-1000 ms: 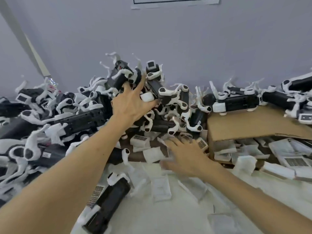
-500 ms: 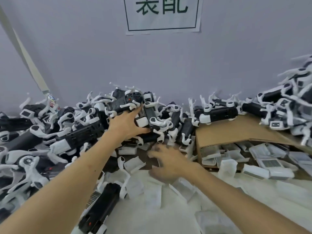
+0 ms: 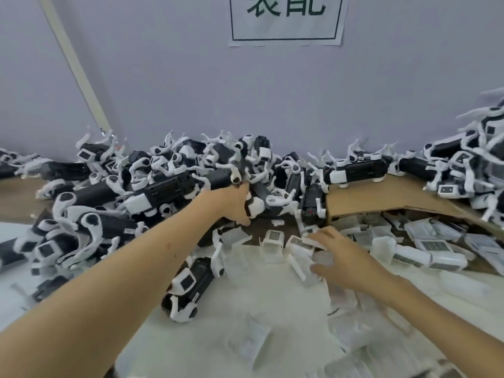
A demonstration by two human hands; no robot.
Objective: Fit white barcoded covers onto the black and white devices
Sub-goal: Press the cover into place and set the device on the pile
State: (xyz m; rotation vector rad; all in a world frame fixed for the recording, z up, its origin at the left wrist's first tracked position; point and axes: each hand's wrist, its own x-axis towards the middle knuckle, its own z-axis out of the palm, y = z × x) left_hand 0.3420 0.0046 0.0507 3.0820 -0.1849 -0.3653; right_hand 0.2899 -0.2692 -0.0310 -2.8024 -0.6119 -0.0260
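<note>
At the pile's front, left hand (image 3: 235, 203) grips a device (image 3: 257, 206); right hand (image 3: 345, 259) rests, fingers spread, on covers (image 3: 272, 238).

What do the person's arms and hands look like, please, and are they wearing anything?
The left forearm and right forearm are bare to the frame edge, with no sleeves showing. The left hand and right hand wear no gloves, and no watch, ring or bracelet is visible.

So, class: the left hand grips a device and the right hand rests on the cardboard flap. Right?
No: the head view shows the right hand over the white covers, not the cardboard flap; the left hand grips a device.
</note>
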